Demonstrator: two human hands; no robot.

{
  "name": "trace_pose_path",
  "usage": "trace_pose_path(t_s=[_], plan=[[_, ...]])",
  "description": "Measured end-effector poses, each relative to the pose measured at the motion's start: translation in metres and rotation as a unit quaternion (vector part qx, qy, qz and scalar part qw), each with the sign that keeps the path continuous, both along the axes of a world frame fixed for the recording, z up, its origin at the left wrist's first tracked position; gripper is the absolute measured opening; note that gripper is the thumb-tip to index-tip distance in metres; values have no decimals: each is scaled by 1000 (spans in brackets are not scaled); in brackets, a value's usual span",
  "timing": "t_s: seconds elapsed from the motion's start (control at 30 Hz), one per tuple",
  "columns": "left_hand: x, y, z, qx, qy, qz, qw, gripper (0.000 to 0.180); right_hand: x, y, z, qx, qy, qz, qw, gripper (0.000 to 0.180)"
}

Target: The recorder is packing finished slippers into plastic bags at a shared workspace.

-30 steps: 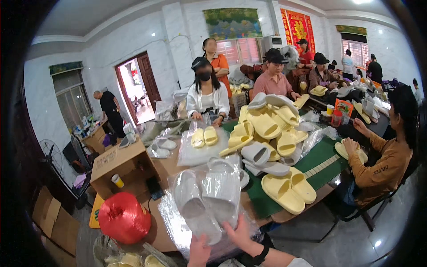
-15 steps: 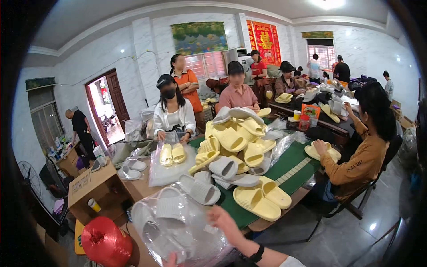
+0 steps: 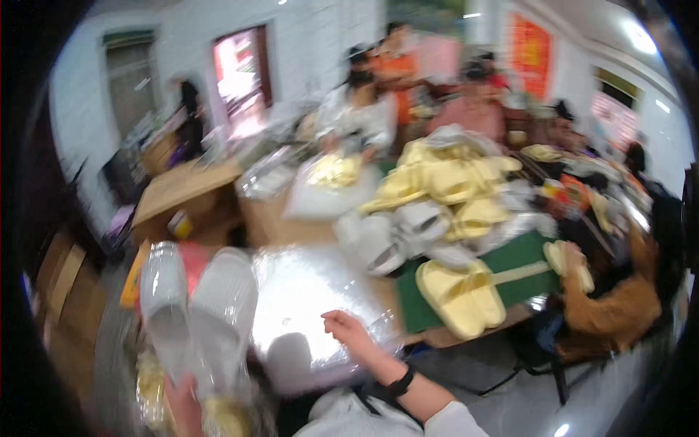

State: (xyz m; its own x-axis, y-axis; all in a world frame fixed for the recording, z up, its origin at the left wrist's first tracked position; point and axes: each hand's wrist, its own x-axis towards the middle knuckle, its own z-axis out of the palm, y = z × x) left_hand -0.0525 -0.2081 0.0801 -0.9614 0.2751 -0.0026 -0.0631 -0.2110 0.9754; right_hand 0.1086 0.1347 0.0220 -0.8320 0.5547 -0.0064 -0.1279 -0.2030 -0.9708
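Observation:
At the lower left, my left hand [image 3: 183, 400] grips the bottom of a pair of grey slippers [image 3: 227, 313] in clear plastic, held up off the table with their toes away from me. My right hand [image 3: 349, 333] hovers over a glossy stack of clear plastic bags [image 3: 313, 269]; its fingers are loosely bent and apart, with nothing seen in them. Beyond it, loose grey slippers [image 3: 378, 247] lie against a heap of yellow slippers [image 3: 444, 178]. A yellow pair [image 3: 460, 297] rests on the green mat [image 3: 429, 320] to the right. Motion blurs the view.
Bagged yellow slippers [image 3: 151, 390] sit low at my left, below the held pair. A cardboard box [image 3: 182, 189] and a red roll [image 3: 193, 258] stand left of the bags. Co-workers sit across the table; one in a brown top [image 3: 611, 309] handles slippers at the right.
My left hand has lifted the grey slippers and swung them left, uncovering the stack of bags. My right hand has come away from the bagged slippers. The whole view has turned left.

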Motion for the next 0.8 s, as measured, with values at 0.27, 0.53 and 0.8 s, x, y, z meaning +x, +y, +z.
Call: trace_pose_path(t_s=[0.27, 0.53, 0.8], plan=[[-1, -200, 96, -152, 29, 96, 983, 55, -37, -81, -6, 237, -135, 266, 925, 46], [-10, -244, 37, -227, -138, 9, 964, 47, -70, -144, -36, 481, -238, 347, 769, 85], [-54, -151, 29, -395, -103, -9, 913, 59, -71, -146, -32, 21, -84, 376, 923, 29]])
